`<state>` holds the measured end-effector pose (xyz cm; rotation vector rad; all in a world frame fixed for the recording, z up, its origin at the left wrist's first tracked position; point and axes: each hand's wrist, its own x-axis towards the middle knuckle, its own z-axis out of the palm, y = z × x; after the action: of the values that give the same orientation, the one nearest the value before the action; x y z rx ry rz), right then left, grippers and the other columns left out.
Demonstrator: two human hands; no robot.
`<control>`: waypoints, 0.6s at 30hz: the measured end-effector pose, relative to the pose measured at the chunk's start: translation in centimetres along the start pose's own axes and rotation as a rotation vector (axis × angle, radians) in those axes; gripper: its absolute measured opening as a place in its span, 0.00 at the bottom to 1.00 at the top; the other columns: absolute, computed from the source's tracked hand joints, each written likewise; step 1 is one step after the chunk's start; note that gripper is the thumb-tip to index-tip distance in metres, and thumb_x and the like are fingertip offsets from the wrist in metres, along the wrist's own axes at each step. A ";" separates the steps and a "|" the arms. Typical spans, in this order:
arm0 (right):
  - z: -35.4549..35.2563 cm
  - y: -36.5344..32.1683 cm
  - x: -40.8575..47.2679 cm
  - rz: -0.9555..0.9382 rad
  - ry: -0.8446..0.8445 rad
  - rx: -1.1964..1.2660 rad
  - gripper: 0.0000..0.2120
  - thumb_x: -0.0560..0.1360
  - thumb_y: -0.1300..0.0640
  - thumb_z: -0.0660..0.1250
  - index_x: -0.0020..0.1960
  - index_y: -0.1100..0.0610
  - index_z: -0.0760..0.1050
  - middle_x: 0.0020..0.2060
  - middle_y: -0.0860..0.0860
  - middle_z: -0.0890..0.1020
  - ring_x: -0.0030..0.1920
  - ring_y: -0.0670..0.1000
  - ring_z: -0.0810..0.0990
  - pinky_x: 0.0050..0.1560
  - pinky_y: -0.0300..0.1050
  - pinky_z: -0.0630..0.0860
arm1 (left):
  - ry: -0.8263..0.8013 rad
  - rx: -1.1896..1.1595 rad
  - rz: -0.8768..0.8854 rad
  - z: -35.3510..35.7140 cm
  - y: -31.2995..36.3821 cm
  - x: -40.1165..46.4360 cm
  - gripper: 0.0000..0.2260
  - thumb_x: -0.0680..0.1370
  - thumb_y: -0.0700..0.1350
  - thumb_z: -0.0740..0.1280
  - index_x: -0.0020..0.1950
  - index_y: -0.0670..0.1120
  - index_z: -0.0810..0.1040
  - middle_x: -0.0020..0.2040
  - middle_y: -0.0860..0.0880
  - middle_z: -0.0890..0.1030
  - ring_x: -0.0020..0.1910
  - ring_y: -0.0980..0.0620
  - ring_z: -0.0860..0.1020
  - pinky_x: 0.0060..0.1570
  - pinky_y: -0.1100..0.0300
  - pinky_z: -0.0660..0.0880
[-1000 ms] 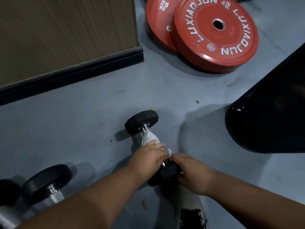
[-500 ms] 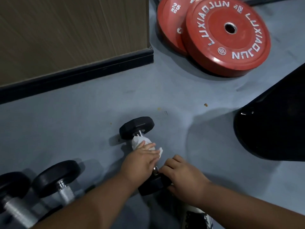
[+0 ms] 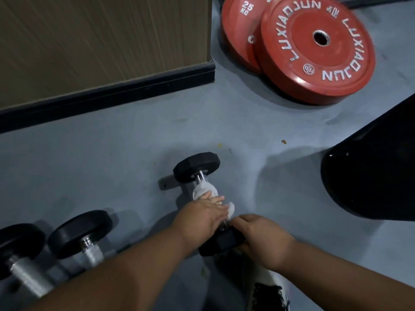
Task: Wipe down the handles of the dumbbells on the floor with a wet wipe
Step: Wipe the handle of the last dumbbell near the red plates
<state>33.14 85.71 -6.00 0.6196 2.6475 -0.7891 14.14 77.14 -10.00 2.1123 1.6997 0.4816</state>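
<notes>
Mid-wipe at lower centre of frame: left hand (image 3: pixel 202 215) grips the wet wipe (image 3: pixel 205 190) round the dumbbell (image 3: pixel 197 167) handle; right hand (image 3: pixel 260 236) clamps its near head. Next, I judge, slide the wipe along

Grey floor (image 3: pixel 112 158), wood-panelled wall (image 3: pixel 101 37)

Matt black rubber dumbbell (image 3: pixel 196 167) heads, shiny metal handle (cloth-like white wipe (image 3: pixel 203 190) wrapped round it); matt grey floor (image 3: pixel 112 158).

White wipe (image 3: pixel 205 190), black dumbbell (image 3: pixel 196 167), red plates (image 3: pixel 314 50)
</notes>
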 end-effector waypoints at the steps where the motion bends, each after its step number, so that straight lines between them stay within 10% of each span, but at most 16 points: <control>1: 0.0 -0.1 0.0 0.003 0.006 0.001 0.19 0.70 0.49 0.65 0.60 0.52 0.74 0.53 0.51 0.80 0.52 0.55 0.79 0.50 0.46 0.74 | -0.033 -0.023 0.048 -0.5 -0.8 -0.1 0.10 0.76 0.44 0.67 0.53 0.47 0.86 0.57 0.53 0.84 0.62 0.50 0.79 0.70 0.56 0.64; 9: 0.4 0.1 -0.1 0.021 0.038 0.053 0.17 0.68 0.46 0.64 0.55 0.48 0.75 0.49 0.45 0.79 0.50 0.50 0.79 0.46 0.43 0.75 | 0.090 -0.057 -0.257 -0.5 -2.1 1.3 0.14 0.82 0.44 0.62 0.64 0.43 0.81 0.72 0.49 0.73 0.76 0.50 0.63 0.75 0.61 0.48; 13: 0.6 0.3 0.0 0.032 0.020 0.060 0.19 0.68 0.44 0.64 0.57 0.48 0.75 0.51 0.46 0.80 0.51 0.51 0.79 0.49 0.46 0.76 | 0.036 -0.069 -0.151 0.4 0.5 0.1 0.11 0.75 0.47 0.67 0.51 0.47 0.87 0.56 0.48 0.85 0.64 0.52 0.76 0.71 0.61 0.56; 18: 0.6 0.2 -0.1 0.028 0.037 0.076 0.18 0.69 0.42 0.64 0.57 0.46 0.74 0.50 0.43 0.79 0.50 0.49 0.80 0.49 0.47 0.77 | -0.114 0.050 -0.101 -2.5 -3.1 1.9 0.17 0.84 0.47 0.60 0.72 0.43 0.74 0.74 0.48 0.70 0.77 0.51 0.61 0.75 0.61 0.51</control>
<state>33.41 85.50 -6.50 0.6963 2.6459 -0.8814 10.64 79.82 -9.36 2.0349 1.7590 0.2862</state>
